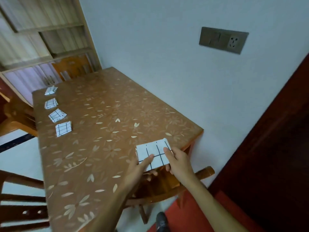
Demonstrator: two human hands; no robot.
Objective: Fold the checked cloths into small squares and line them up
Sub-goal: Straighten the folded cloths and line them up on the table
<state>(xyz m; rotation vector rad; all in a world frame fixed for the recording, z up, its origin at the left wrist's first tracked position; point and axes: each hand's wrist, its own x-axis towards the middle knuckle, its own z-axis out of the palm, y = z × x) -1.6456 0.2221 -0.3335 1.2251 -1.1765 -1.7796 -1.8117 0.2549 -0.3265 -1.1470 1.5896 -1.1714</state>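
Note:
A white checked cloth [154, 152], folded into a small rectangle, hangs at the table's near right edge. My left hand [141, 166] pinches its lower left side, thumb on top. My right hand [178, 159] pinches its right side, thumb on top and fingers underneath. Several folded checked squares lie in a row along the table's left edge: the nearest square [63, 128], one beyond it [57, 115], a third [51, 103] and the farthest [50, 90].
The brown table [103, 131] with a leaf pattern stands against a white wall. A wooden chair [167, 185] sits under its near right edge, another chair [21, 206] at the left. A dark door [267, 156] is on the right.

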